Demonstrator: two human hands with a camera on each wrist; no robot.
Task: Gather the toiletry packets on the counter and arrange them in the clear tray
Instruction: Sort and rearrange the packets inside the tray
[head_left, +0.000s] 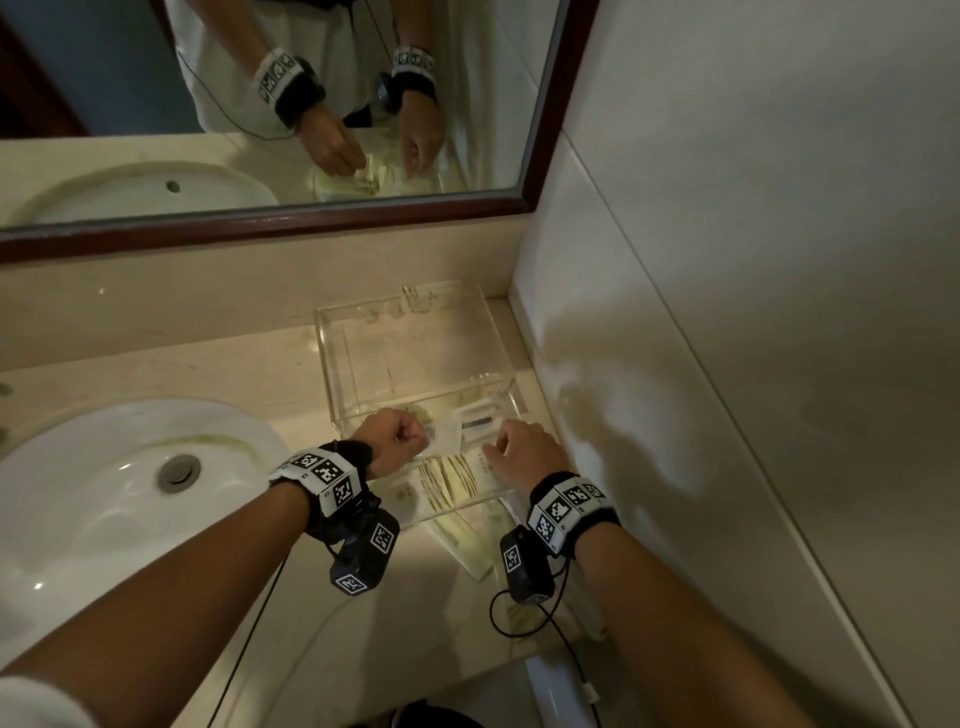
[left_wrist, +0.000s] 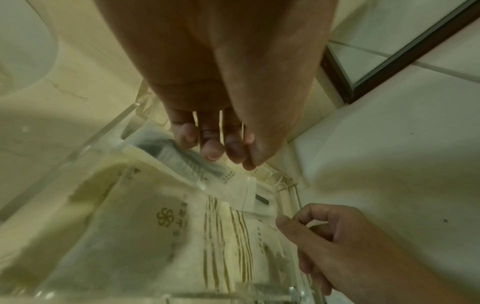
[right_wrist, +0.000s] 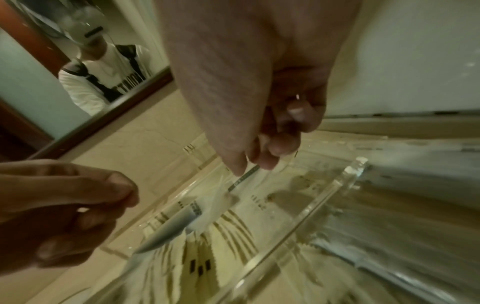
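Observation:
The clear tray (head_left: 332, 364) stands on the counter by the right wall. Several cream packets with gold stripes (head_left: 452, 478) lie flat in its near end, and a white packet with dark contents (left_wrist: 182, 158) lies across them. My left hand (head_left: 397, 434) hovers over the tray's near left corner, curled into a fist (left_wrist: 221, 148), and I see nothing between its fingers. My right hand (head_left: 519, 449) is at the near right corner. There its thumb and fingers (right_wrist: 259, 156) pinch the thin edge of a white packet (right_wrist: 244, 176) inside the tray. Another striped packet (head_left: 467, 551) lies on the counter in front of the tray.
A white sink (head_left: 130, 483) fills the counter's left side. A framed mirror (head_left: 260, 104) hangs behind the tray and a tiled wall (head_left: 727, 312) closes the right side. The far half of the tray holds nothing.

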